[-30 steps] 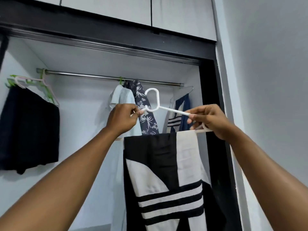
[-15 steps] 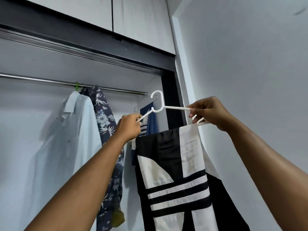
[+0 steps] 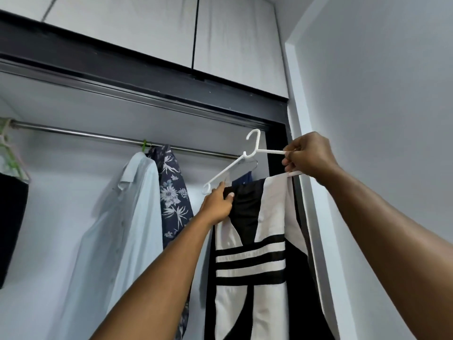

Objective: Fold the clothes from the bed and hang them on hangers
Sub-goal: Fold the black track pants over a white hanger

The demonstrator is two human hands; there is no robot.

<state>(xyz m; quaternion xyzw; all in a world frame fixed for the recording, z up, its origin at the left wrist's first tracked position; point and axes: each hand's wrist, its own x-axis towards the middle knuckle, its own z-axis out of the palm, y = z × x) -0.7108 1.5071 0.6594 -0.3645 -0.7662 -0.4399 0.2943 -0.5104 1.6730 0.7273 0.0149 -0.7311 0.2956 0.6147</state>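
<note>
White hanger (image 3: pixel 228 169), black-and-white striped garment (image 3: pixel 250 261)

Two hands (image 3: pixel 217 204) (image 3: pixel 310 155), one white hanger (image 3: pixel 224 172), one rail (image 3: pixel 98 136), perhaps five garments (image 3: pixel 250 266) (image 3: pixel 132 217) (image 3: pixel 174 192) (image 3: pixel 245 179) (image 3: pixel 12 217).

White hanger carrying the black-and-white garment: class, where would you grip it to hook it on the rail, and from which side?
White hanger: probably the bare neck under the hook, from below; the garment drapes the lower bar and the hook must stay free.
</note>
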